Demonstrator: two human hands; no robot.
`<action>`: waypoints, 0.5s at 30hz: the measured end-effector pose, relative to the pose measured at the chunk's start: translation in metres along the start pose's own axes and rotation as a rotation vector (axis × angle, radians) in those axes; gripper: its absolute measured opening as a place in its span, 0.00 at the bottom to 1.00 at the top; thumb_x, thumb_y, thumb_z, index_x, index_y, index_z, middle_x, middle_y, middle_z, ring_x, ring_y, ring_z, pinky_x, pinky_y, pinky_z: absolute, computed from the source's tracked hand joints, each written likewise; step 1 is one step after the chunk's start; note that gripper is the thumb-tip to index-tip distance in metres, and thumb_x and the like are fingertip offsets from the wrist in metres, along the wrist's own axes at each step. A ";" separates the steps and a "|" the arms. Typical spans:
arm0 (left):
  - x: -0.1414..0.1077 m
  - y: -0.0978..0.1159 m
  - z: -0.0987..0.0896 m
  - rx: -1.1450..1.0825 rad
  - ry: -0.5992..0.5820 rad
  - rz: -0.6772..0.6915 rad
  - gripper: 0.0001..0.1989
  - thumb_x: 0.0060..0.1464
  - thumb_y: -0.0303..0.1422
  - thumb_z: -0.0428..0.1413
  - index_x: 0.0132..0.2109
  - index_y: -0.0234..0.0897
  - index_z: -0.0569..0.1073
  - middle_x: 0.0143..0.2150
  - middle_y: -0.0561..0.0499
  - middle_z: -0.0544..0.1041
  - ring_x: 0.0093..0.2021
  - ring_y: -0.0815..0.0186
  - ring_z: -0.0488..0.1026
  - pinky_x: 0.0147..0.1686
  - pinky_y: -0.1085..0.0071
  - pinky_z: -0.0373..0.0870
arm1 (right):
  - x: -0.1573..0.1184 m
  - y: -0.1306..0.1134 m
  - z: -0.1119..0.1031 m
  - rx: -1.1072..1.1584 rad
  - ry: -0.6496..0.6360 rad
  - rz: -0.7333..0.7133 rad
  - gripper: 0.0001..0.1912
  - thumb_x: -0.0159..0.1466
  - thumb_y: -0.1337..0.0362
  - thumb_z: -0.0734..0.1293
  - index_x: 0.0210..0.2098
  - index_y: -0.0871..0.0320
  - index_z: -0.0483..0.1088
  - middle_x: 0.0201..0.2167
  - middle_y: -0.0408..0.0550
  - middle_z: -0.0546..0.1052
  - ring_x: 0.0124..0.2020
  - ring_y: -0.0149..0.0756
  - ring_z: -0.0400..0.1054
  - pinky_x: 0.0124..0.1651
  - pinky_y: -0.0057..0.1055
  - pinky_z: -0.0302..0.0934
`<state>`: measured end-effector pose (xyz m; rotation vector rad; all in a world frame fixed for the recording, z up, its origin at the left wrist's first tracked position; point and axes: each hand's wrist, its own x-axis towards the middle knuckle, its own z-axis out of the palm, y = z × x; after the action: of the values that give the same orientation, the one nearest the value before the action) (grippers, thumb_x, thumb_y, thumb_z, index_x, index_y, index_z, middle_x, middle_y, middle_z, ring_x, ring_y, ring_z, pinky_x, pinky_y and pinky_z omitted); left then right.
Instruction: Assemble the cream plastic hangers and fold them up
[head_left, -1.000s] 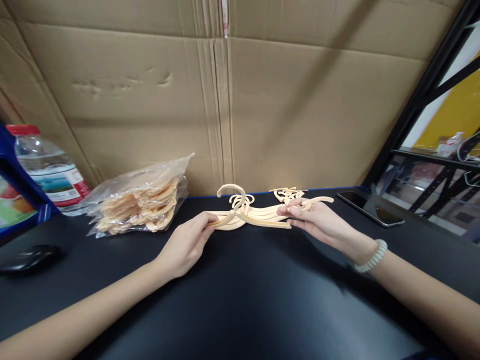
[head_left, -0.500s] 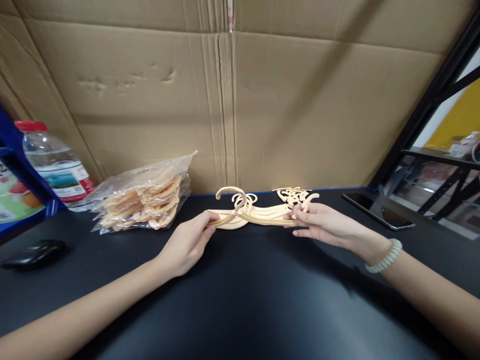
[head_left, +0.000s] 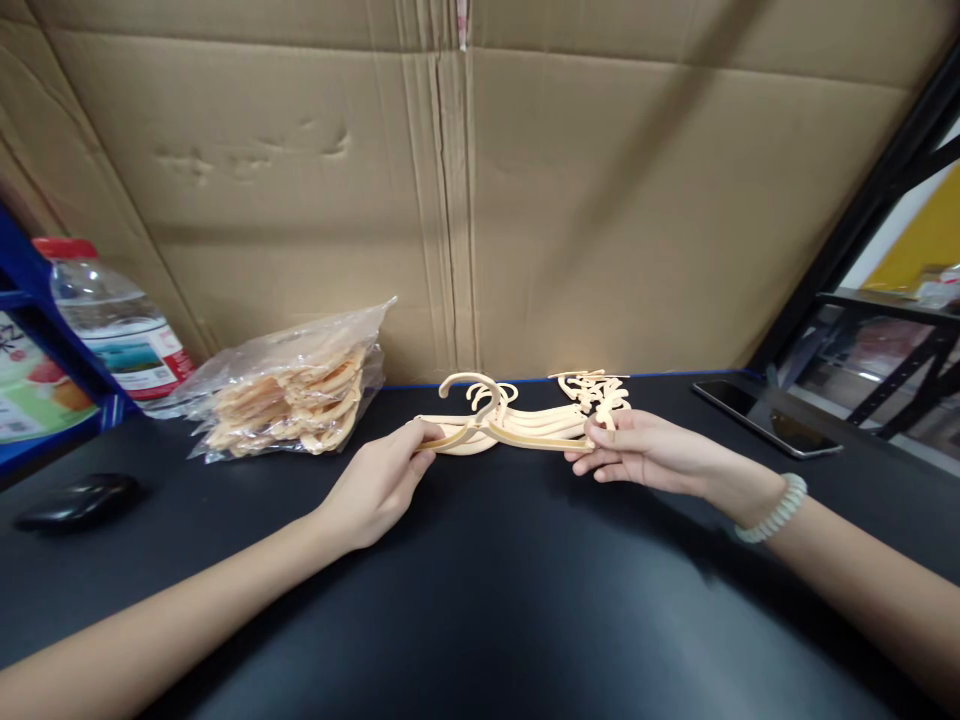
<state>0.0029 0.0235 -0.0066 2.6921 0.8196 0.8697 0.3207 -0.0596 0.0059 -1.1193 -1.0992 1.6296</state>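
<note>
Cream hanger (head_left: 534,441): held low above the table between the two hands, its hook (head_left: 491,386) standing up and curling toward the left side, its arms sloping down to either grip.
Left hand (head_left: 381,486): closed in a pinch, thumb and fingers together on the end of the hanger's left arm.
Right hand (head_left: 654,452): thumb and forefinger closed at the end of the right arm, lower fingers a little spread beneath; a small curved cream piece (head_left: 608,414) shows at the fingertips, though whether it is gripped too I cannot tell.
Stacked hangers (head_left: 551,420): just behind the held one, between the grips, with their hooks bunched behind its hook.
Loose cream parts (head_left: 592,386): in a small heap just behind the right grip.
Bracelet (head_left: 773,514): pale and ridged, around the right wrist.
Clear bag (head_left: 296,395): beyond the left grip and to its left, full of cream pieces.
Phone (head_left: 765,418): lying flat, right of the right grip.
Bottle (head_left: 127,335): red-capped, farther left than the bag.
Mouse (head_left: 79,500): black, well left of the left grip.
Table (head_left: 465,600): black, under both hands.
Cardboard (head_left: 600,200): upright behind everything on the table.
</note>
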 end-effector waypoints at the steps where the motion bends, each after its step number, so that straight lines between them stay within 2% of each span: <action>1: 0.000 0.000 0.000 0.000 0.000 -0.001 0.07 0.64 0.32 0.43 0.44 0.39 0.65 0.35 0.52 0.74 0.31 0.66 0.71 0.34 0.71 0.67 | 0.000 0.000 0.000 -0.004 0.000 0.006 0.09 0.61 0.62 0.71 0.37 0.61 0.73 0.37 0.52 0.81 0.35 0.32 0.77 0.38 0.25 0.72; 8: 0.001 -0.002 0.001 -0.015 -0.011 0.001 0.07 0.64 0.31 0.43 0.45 0.40 0.65 0.36 0.52 0.73 0.32 0.66 0.71 0.33 0.73 0.66 | 0.002 0.002 0.001 -0.008 0.048 -0.005 0.08 0.59 0.63 0.72 0.35 0.62 0.73 0.35 0.52 0.81 0.32 0.31 0.76 0.37 0.24 0.72; 15: -0.001 -0.002 0.001 0.004 -0.014 -0.012 0.08 0.64 0.32 0.43 0.44 0.40 0.66 0.36 0.52 0.74 0.32 0.66 0.71 0.33 0.72 0.66 | 0.003 0.006 0.009 0.001 0.148 -0.111 0.10 0.54 0.64 0.75 0.27 0.60 0.71 0.32 0.50 0.79 0.32 0.33 0.76 0.39 0.25 0.74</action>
<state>0.0023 0.0243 -0.0083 2.6911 0.8341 0.8469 0.3103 -0.0597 0.0015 -1.1386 -1.0450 1.4385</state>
